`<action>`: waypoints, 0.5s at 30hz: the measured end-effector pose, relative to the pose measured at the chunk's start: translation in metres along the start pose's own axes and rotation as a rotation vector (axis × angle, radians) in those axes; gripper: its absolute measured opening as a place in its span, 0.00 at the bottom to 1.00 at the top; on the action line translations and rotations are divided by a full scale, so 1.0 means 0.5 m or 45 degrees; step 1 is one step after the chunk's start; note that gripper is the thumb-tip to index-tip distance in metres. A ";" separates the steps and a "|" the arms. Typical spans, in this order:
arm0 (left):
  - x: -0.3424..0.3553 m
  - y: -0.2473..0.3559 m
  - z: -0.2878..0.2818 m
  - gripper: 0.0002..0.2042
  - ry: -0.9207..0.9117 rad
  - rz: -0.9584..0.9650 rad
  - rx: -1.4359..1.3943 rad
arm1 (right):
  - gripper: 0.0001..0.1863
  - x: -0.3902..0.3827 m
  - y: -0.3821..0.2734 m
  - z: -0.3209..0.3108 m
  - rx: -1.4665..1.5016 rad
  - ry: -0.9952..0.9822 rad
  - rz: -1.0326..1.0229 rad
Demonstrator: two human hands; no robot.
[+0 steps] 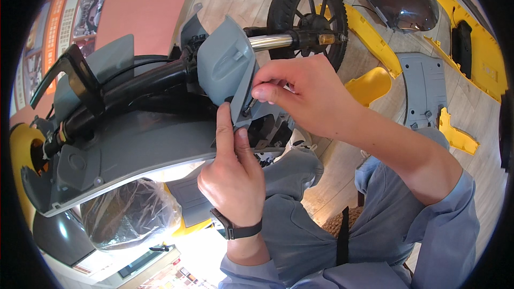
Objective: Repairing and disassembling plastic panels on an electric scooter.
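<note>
A grey plastic panel (227,59) is fitted around the black steering column of a scooter-like vehicle that lies on its side. My left hand (233,176) grips the panel's lower edge between index finger and thumb, a dark watch on its wrist. My right hand (292,91) is closed in a pinch at the panel's right edge. From its fingertips a thin, dark metal piece (248,109) runs down to the panel; its kind is too small to make out, and the fingers partly cover it.
A black-spoked wheel (310,18) and a chrome fork tube (272,42) stand beyond my hands. On the wood-look floor lie yellow body parts (372,35), a flat grey panel (423,85) and a dark glossy shell (399,0). Clear plastic wrapping (131,214) sits at lower left.
</note>
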State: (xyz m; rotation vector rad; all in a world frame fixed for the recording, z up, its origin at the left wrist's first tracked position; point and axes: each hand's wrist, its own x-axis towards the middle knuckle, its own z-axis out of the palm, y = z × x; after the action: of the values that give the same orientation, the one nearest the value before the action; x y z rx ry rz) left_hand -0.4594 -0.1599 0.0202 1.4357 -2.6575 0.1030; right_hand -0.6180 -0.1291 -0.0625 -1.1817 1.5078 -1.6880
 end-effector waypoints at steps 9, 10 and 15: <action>-0.001 -0.005 0.002 0.20 0.037 0.041 0.028 | 0.18 -0.013 -0.013 0.012 -0.320 -0.069 0.007; -0.001 -0.005 -0.001 0.20 0.041 0.031 0.031 | 0.19 -0.019 -0.014 0.018 -0.360 -0.066 -0.061; 0.000 -0.011 0.007 0.19 0.033 0.034 -0.032 | 0.16 -0.007 0.009 0.020 -0.303 0.089 -0.201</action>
State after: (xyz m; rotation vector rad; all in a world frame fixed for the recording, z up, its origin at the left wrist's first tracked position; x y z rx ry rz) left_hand -0.4552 -0.1635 0.0170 1.3821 -2.6485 0.0891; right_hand -0.6082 -0.1315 -0.0680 -1.4100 1.7364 -1.7011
